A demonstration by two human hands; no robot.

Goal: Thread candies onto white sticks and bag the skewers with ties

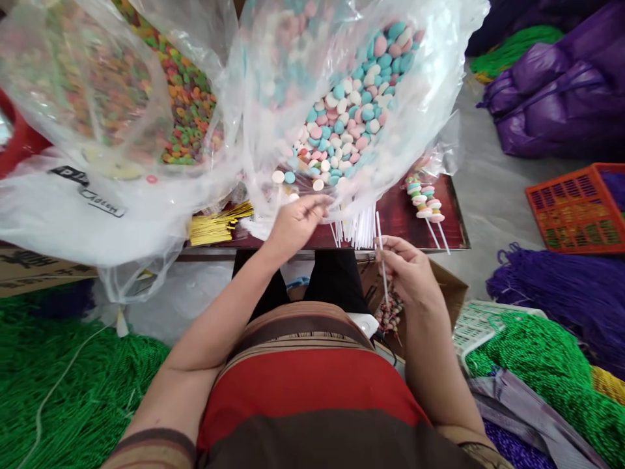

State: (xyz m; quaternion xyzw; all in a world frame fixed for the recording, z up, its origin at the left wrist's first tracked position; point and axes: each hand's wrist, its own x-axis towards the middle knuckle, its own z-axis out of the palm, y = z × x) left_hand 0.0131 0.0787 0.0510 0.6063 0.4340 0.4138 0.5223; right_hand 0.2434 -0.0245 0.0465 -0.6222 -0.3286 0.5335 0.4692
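My right hand (413,268) pinches a thin white stick (381,251), which stands nearly upright at the table's front edge. My left hand (299,221) is at the mouth of a clear plastic bag (434,85) with pink, white and blue round candies (346,120). Its fingertips are drawn together; what lies between them, if anything, is too small to make out. Between the hands, a bundle of white sticks (359,228) lies on the dark red table (400,221). Finished-looking candy skewers (426,198) with stacked candies lie right of my right hand.
On the left a second bag holds colourful ring candies (188,117). Yellow twist ties (217,225) lie by the table edge. Below right is a cardboard box (446,286) with candy skewers inside. Green cord piles (73,378), an orange crate (571,208) and purple bundles (551,98) surround the table.
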